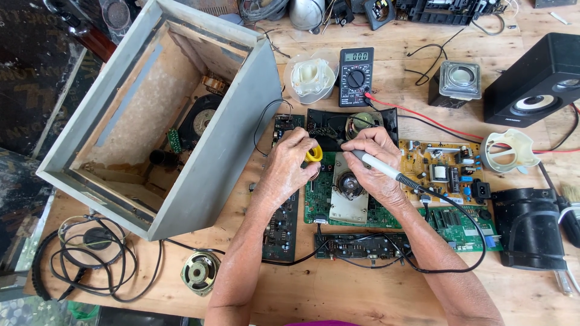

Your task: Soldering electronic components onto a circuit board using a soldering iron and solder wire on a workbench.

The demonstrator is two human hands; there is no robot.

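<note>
My left hand [291,164] grips a small yellow spool [313,154] over the green circuit board [326,202] in the middle of the wooden table. My right hand [373,158] holds a soldering iron [386,171] with a grey and black handle, its tip pointing left toward the yellow spool. The iron's black cord [465,223] loops down to the right. Under both hands lies a black unit with a round motor part [353,124], and a metal plate with a disc [348,187] sits on the board.
A big grey open speaker box [211,157] lies on its side at left. A multimeter [356,76] with red lead, a black speaker [534,78], a tan power board [444,172], a loose speaker cone [200,273] and coiled black cables [90,259] surround the work.
</note>
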